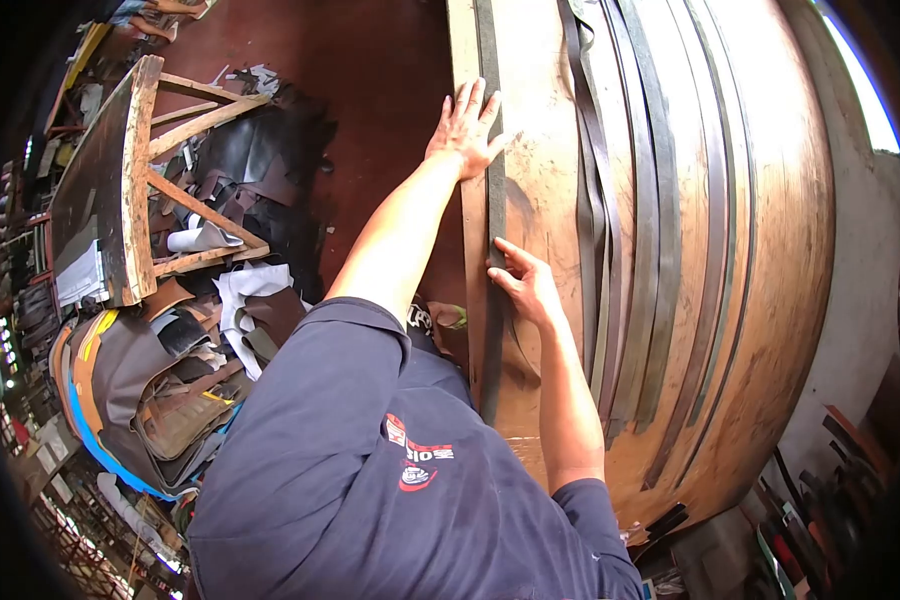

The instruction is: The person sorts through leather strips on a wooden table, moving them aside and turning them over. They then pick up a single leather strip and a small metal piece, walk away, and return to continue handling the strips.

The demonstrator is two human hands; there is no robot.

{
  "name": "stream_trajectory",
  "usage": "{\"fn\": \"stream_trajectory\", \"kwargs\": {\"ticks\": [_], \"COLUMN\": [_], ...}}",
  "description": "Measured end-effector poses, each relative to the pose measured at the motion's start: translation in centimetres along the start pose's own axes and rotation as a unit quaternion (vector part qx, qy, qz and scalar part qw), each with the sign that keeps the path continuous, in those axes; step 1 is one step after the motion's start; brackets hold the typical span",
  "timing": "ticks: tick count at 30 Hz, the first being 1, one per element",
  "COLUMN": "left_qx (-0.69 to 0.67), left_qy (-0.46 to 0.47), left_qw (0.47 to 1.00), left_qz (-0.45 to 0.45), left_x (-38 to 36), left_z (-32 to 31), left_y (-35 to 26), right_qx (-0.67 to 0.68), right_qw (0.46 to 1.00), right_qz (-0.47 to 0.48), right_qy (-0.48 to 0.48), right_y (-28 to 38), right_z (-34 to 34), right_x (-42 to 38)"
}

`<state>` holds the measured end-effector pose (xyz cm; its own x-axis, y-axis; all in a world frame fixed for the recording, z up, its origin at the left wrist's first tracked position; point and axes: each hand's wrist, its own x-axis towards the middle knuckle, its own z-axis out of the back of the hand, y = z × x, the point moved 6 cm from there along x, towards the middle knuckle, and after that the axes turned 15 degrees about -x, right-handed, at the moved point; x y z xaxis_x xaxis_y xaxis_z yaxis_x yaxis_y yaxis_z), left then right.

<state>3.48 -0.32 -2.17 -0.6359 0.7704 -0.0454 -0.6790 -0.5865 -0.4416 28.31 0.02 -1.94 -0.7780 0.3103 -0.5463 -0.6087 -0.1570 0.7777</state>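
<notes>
A long dark leather strip (495, 200) runs along the near-left edge of a wooden table (540, 60). Pressed flat on the strip and the board's edge is my left hand (462, 135), its fingers spread. Lower down, my right hand (526, 288) has thumb and fingertips bent at the same strip, gripping it lightly; the undersides of those fingers are hidden. To the right, several more long strips (660, 200) in black, grey-green and brown lie side by side across the wood.
On the left, a wooden-framed panel (140, 180) stands on a reddish floor (370, 60) near a pile of leather scraps (255, 150). A heap of leather pieces (140, 380) sits below it. Grey wall (865, 250) and stacked strips (820, 530) are at the right.
</notes>
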Motion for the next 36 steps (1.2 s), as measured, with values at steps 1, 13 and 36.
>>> {"fn": "stream_trajectory", "kwargs": {"ticks": [1,13,36], "left_qx": [0.0,0.002,-0.019], "left_qy": [-0.005,-0.017,-0.004], "left_qw": [1.0,1.0,1.0], "left_qz": [0.0,-0.009,-0.003], "left_x": [0.0,0.0,0.0], "left_z": [-0.1,-0.1,-0.1], "left_y": [0.1,0.2,0.2], "right_qx": [0.001,-0.031,-0.066], "right_qw": [1.0,0.999,0.997], "right_qz": [-0.002,0.005,0.005], "right_qy": [-0.001,-0.029,-0.05], "right_y": [-0.2,-0.1,-0.1], "right_z": [0.0,0.0,-0.3], "right_x": [0.0,-0.1,-0.1]}}
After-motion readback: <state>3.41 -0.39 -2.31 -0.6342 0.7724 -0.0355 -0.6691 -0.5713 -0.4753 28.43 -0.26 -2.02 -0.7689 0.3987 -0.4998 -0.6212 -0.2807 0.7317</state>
